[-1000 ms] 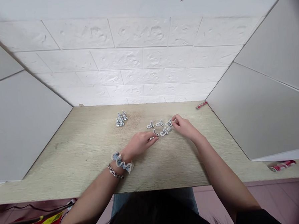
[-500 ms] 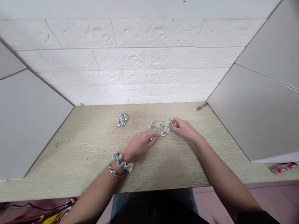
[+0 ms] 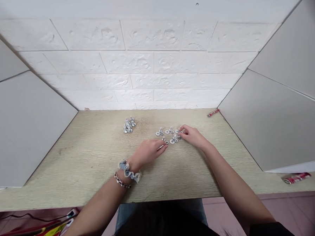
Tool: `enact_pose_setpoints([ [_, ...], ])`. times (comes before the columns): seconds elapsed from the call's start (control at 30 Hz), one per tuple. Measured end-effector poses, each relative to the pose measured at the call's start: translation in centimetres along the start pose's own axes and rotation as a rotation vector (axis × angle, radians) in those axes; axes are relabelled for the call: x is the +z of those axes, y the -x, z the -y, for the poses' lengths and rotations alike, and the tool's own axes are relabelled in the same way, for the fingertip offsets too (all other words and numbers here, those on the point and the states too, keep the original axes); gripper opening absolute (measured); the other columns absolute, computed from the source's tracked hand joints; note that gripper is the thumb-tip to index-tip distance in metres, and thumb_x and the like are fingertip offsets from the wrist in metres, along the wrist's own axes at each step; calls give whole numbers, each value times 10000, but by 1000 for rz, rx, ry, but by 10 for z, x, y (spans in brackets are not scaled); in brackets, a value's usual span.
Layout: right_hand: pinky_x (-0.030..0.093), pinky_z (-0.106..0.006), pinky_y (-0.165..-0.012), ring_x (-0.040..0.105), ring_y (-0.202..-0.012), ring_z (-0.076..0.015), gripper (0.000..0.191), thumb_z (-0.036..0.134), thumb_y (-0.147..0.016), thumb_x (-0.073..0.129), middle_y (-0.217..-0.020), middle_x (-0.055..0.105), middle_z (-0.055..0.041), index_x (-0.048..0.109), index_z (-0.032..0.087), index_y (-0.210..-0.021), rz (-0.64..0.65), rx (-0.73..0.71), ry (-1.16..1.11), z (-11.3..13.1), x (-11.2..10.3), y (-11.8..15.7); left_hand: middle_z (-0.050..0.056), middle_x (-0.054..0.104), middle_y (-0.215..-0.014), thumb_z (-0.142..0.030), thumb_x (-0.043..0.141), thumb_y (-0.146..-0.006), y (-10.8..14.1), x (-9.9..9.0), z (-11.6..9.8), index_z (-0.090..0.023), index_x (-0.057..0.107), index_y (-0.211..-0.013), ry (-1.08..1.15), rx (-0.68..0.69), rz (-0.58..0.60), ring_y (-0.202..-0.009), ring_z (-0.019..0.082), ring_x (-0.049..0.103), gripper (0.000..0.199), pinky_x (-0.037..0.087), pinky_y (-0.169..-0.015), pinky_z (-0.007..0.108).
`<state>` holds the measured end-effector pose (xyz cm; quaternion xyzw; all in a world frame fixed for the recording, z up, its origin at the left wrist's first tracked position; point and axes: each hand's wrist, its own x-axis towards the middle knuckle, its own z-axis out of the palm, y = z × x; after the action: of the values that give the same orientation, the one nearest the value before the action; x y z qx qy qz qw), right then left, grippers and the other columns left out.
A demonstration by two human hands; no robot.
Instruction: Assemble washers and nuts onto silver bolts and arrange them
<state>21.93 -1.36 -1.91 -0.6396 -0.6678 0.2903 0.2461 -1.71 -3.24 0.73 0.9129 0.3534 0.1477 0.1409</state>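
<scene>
Screws [image 3: 160,130], silver, upright, with flat washers [image 3: 172,141] and nuts [image 3: 176,141], on our wooden tabletop [image 3: 91,163]. One group sits at the fingertips of our left hand [image 3: 150,150], one between our hands, three in a row just beyond, the last beside our right hand [image 3: 192,135]. Left: thumb and fingers close together; we cannot tell whether they grip. Right: thumb and forefinger nearly together above a washer; grip likewise unclear. Screw cluster [image 3: 128,125]: beyond our left hand. Scrunchie [image 3: 129,171] and chain bracelet [image 3: 121,181]: behind our left hand. Red-and-silver cylinder [image 3: 213,113]: beyond our right hand, rightward.
</scene>
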Motion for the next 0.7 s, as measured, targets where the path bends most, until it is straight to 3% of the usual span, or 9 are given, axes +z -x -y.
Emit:
enact_pose_setpoints([
  [0.4, 309, -235, -546, 487, -575, -132, 183, 338, -743, 500, -617, 572, 13, 557, 220, -870, -75, 57, 198, -2, -8, 2, 25, 668, -818, -363, 331, -915, 0, 3, -1, -208, 619, -896, -45, 3, 31, -729, 151, 607, 328, 382, -611, 238],
  [0.7, 281, -238, -529, 475, -576, -134, 179, 372, -762, 509, -615, 562, -2, 577, 208, -781, -46, 24, 256, 5, -9, 5, 16, 670, -840, -356, 327, -918, 0, 1, 0, -213, 617, -907, -51, 3, 33, -755, 145, 605, 324, 377, -619, 233],
])
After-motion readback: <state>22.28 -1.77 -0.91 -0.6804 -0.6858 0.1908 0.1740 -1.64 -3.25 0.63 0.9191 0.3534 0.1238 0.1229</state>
